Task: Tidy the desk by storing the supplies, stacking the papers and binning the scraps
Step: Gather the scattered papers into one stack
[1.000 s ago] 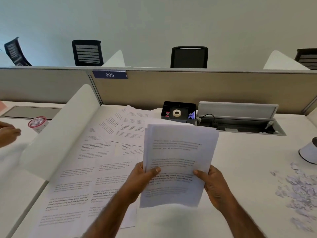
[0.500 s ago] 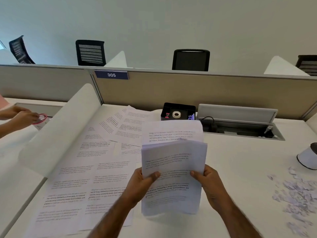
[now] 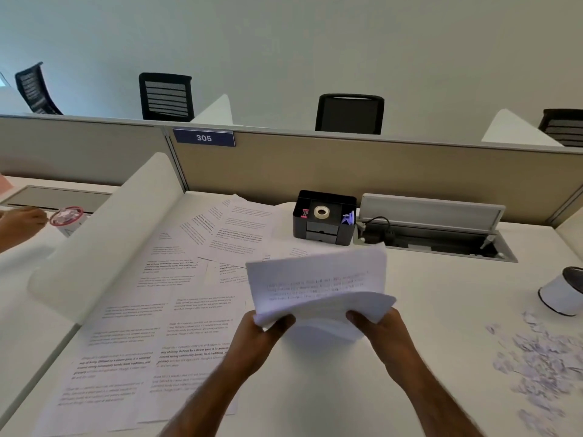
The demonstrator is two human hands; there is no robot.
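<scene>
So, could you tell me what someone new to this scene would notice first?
Most likely the stack of papers in the middle, gripped at its near edge by the left hand and the right hand above the desk. Next come the printed sheets spread loose across the desk's left side, and the heap of paper scraps near its right edge.
</scene>
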